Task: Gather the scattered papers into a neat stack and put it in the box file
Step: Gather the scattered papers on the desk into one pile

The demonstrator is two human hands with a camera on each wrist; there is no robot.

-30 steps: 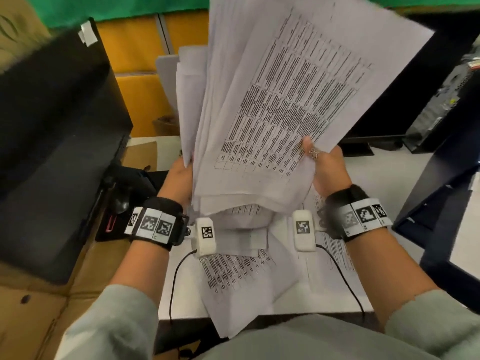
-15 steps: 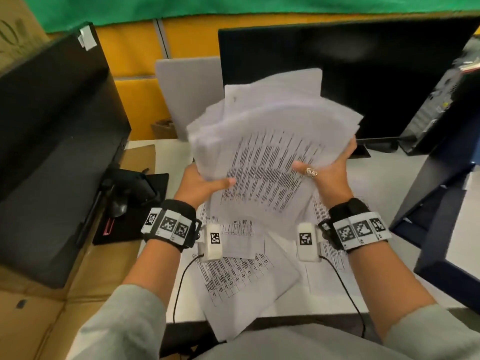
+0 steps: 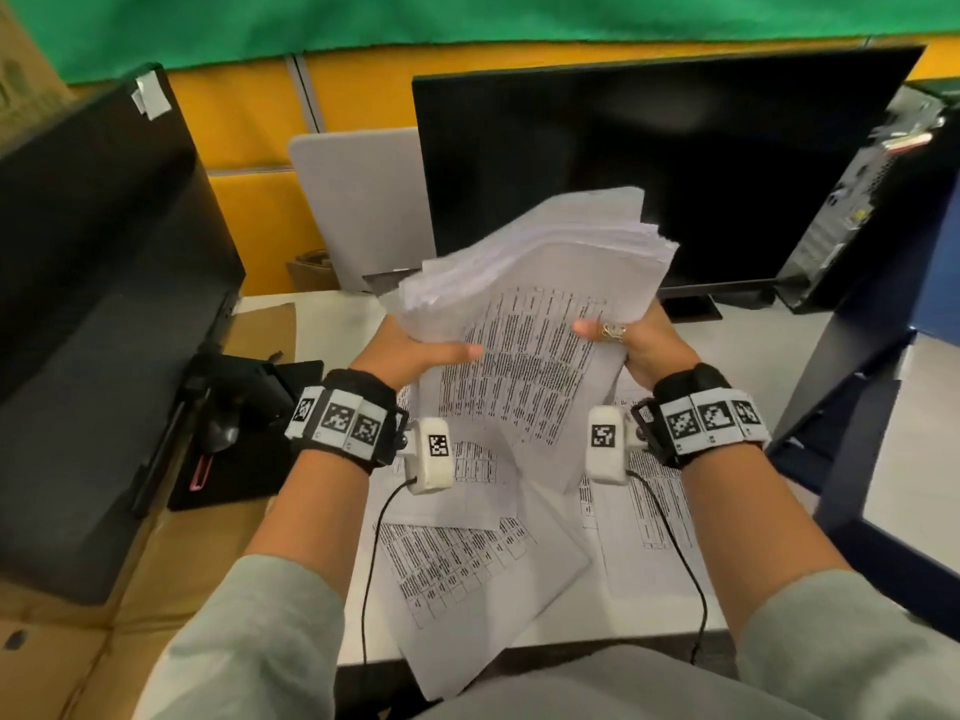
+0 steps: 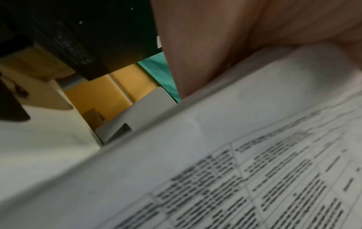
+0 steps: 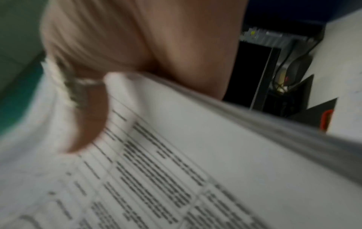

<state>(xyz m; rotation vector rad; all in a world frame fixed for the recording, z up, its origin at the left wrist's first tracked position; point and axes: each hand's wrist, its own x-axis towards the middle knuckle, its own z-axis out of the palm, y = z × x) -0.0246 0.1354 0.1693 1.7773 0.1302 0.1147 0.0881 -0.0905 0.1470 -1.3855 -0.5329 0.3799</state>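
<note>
Both hands hold a thick bundle of papers (image 3: 524,324) above the desk (image 3: 769,407), near the middle of the head view; the left hand (image 3: 410,350) grasps its edge at nine o'clock, thumb lying across the printed top sheet; the right hand (image 3: 634,340), a ring (image 3: 613,331) on the thumb, grasps the edge at three o'clock; the sheets are uneven, fanned at the far end; loose sheets (image 3: 467,569) lie on the desk at six o'clock, under the wrists; a dark monitor (image 3: 649,163) stands at twelve o'clock; a black case (image 3: 93,304) sits at nine o'clock; wrist views are blurred, showing print and palms.
</note>
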